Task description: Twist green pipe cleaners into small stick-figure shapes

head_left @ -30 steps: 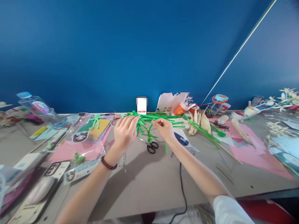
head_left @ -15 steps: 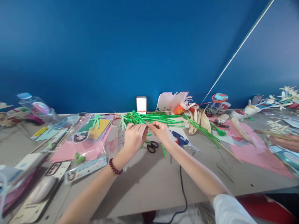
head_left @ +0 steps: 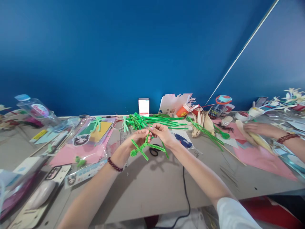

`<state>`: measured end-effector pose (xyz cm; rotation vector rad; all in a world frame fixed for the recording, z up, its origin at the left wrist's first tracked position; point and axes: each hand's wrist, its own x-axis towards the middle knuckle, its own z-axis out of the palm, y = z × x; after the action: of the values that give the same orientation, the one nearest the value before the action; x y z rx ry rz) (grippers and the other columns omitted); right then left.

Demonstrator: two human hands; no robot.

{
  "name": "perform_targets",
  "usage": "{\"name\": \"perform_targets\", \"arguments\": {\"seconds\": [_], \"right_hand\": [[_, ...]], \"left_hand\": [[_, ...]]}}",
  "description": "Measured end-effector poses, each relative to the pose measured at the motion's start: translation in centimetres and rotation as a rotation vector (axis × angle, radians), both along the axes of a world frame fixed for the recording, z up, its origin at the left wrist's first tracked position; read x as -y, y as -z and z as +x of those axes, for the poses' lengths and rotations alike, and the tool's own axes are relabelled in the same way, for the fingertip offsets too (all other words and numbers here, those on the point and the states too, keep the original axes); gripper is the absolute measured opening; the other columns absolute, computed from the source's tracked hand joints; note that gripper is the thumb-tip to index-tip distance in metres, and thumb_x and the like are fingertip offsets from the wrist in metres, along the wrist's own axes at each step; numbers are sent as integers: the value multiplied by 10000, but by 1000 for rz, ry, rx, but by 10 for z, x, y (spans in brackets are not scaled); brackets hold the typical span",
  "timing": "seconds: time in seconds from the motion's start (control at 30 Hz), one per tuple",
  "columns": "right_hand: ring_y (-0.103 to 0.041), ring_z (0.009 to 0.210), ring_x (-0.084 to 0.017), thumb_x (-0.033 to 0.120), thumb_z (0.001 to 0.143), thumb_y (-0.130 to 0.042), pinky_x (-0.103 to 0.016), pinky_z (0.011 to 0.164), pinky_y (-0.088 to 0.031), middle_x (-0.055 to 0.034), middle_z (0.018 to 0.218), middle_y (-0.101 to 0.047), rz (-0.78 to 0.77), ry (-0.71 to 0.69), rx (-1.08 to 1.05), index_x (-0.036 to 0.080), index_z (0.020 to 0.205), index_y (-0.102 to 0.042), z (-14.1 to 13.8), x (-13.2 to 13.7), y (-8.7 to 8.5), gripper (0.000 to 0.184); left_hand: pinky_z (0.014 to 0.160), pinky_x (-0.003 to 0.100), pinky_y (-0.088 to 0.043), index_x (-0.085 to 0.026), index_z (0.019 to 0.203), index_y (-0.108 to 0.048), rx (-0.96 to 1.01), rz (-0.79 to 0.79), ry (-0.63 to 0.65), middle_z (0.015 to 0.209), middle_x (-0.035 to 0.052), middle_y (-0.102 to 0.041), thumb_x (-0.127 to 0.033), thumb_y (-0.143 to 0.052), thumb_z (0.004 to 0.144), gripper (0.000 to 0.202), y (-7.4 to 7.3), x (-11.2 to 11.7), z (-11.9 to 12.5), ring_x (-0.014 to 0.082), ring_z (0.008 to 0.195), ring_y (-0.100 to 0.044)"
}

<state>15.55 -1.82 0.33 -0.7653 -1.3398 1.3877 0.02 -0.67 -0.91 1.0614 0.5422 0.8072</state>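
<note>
Both my hands are raised a little above the middle of the brown table [head_left: 147, 187]. My left hand [head_left: 137, 138] and my right hand [head_left: 162, 134] pinch a twisted green pipe-cleaner figure [head_left: 143, 148] between them; its limbs stick out below my fingers. Just behind my hands lies a pile of green pipe cleaners [head_left: 152, 121]. Black-handled scissors [head_left: 154, 150] lie on the table under the figure.
A blue glue gun [head_left: 182, 140] lies right of my hands, its black cord [head_left: 187, 197] running toward me. Pink paper and packets [head_left: 81, 149] cover the left side, a plastic bottle [head_left: 35, 109] far left. Another person's hand [head_left: 256, 128] reaches over pink paper at right. Orange cups [head_left: 187, 110] stand at back.
My hands have drawn back from the pile toward me and lifted a green pipe-cleaner figure clear of it. Another person's hand and forearm have come in from the right.
</note>
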Motion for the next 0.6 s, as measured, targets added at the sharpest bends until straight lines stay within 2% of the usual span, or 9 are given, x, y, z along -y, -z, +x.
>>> {"name": "perform_targets", "arguments": {"seconds": [0.1, 0.17, 0.23, 0.3, 0.33, 0.4, 0.47, 0.53, 0.6], "right_hand": [[-395, 482, -71, 435, 653, -709, -231, 480, -290, 36, 558, -515, -26, 75, 30, 172, 635, -549, 1, -3, 2, 308], [-353, 461, -66, 447, 636, -713, -229, 458, -255, 53, 518, -464, -40, 156, 64, 172, 621, -543, 3, -5, 3, 323], [-323, 449, -65, 459, 628, -710, -233, 443, -220, 60, 487, -423, -53, 238, 105, 172, 606, -541, 3, -7, 4, 334], [-314, 445, -68, 466, 620, -708, -238, 441, -206, 61, 468, -407, -69, 305, 134, 171, 592, -542, 3, -7, 4, 340], [-314, 444, -70, 468, 618, -707, -240, 442, -206, 61, 462, -404, -76, 328, 141, 171, 583, -541, 3, -6, 4, 342], [-315, 442, -70, 464, 619, -703, -242, 447, -210, 61, 453, -403, -92, 355, 140, 172, 570, -542, 1, -4, 3, 337], [-314, 436, -69, 454, 626, -697, -241, 452, -219, 64, 441, -399, -108, 366, 120, 174, 550, -533, 0, -2, 3, 333], [-315, 428, -68, 443, 629, -697, -239, 458, -239, 67, 422, -387, -124, 363, 90, 177, 517, -510, -2, 0, 4, 344], [-318, 423, -66, 431, 631, -699, -237, 464, -259, 69, 407, -375, -136, 344, 68, 178, 492, -490, -4, 2, 4, 357]], "left_hand": [[600, 270, -444, -135, 725, -664, -176, -4, -98, 666, 63, -645, -411, -665, 705, 277, -5, -2, -5, 159, 627, -595], [612, 289, -451, -138, 782, -671, -356, 53, -266, 729, 84, -675, -472, -612, 736, 343, -11, -2, -10, 194, 686, -622], [647, 309, -457, -152, 817, -663, -501, 256, -558, 781, 88, -689, -512, -533, 778, 385, -17, -1, -15, 215, 746, -633], [717, 331, -449, -173, 882, -652, -659, 604, -838, 876, 88, -692, -497, -488, 813, 370, -21, 2, -17, 228, 836, -623], [756, 343, -434, -183, 922, -645, -756, 802, -920, 930, 88, -686, -475, -492, 820, 345, -22, 6, -17, 235, 884, -611], [810, 366, -394, -184, 953, -636, -956, 1178, -944, 961, 93, -679, -430, -534, 810, 302, -24, 13, -13, 250, 927, -592], [805, 368, -370, -174, 951, -630, -1111, 1458, -847, 910, 94, -678, -373, -537, 822, 255, -23, 22, -6, 241, 879, -595], [790, 364, -354, -163, 907, -627, -1220, 1626, -787, 831, 87, -667, -285, -490, 856, 191, -22, 30, 3, 222, 816, -595], [763, 354, -346, -160, 822, -622, -1287, 1683, -777, 721, 66, -638, -198, -445, 869, 187, -21, 35, 9, 201, 740, -583]]}}
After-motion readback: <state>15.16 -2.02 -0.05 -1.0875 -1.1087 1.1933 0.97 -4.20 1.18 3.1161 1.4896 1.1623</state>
